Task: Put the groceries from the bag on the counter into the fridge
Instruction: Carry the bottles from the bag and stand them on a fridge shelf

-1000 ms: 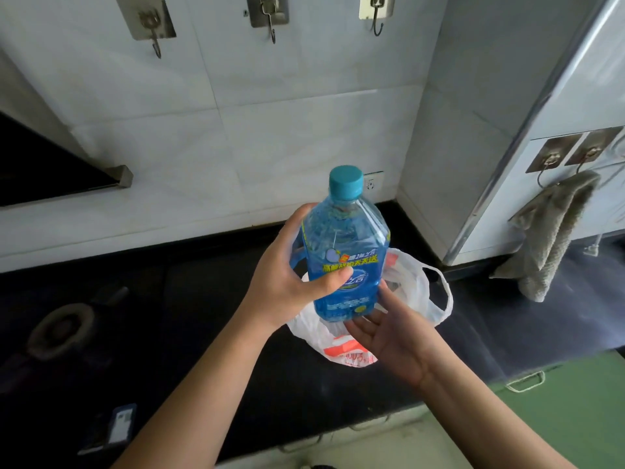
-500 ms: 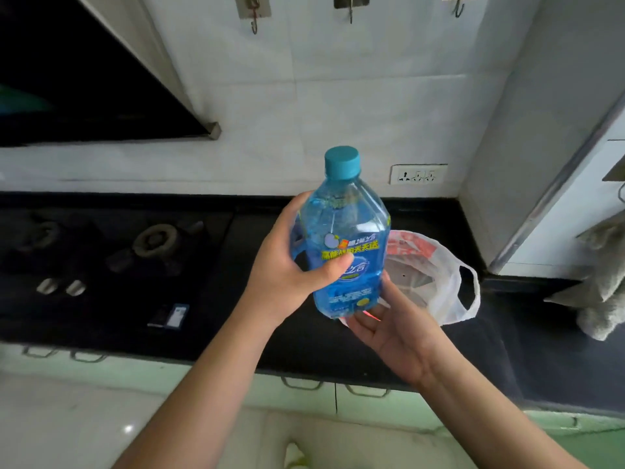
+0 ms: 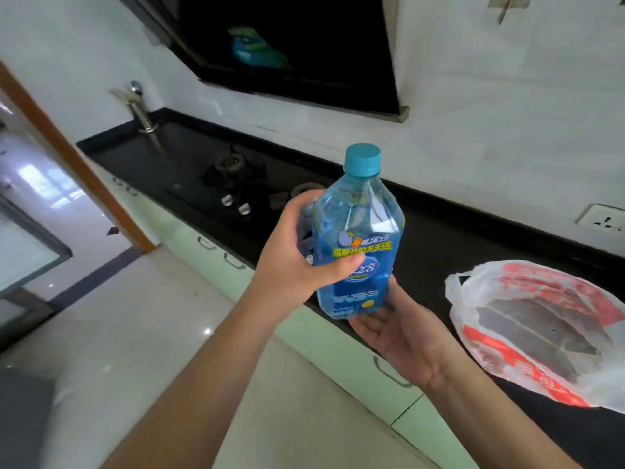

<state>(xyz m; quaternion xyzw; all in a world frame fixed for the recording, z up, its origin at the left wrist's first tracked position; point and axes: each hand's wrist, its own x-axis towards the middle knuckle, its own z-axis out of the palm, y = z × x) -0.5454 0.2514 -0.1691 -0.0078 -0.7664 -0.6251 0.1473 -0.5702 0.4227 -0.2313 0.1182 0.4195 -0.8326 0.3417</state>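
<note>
Fingers (image 3: 306, 211) of the left hand (image 3: 291, 262) are wrapping the blue bottle (image 3: 358, 245), upright above the counter's front edge; the right hand (image 3: 402, 330) is cupping its base, fingers loosely spread. Nearby, the plastic bag (image 3: 541, 330) is lying on the black counter (image 3: 429, 252), right of the gas stove (image 3: 233, 170), with pale green cabinets (image 3: 338, 350) running below and white tiled wall (image 3: 490, 130) rising behind.

White tiled walls (image 3: 473, 113) back a black table (image 3: 439, 238) with a hob (image 3: 233, 170), a dark hood (image 3: 304, 45) above, pale green cabinets (image 3: 338, 350) below, glossy floor (image 3: 118, 333).
</note>
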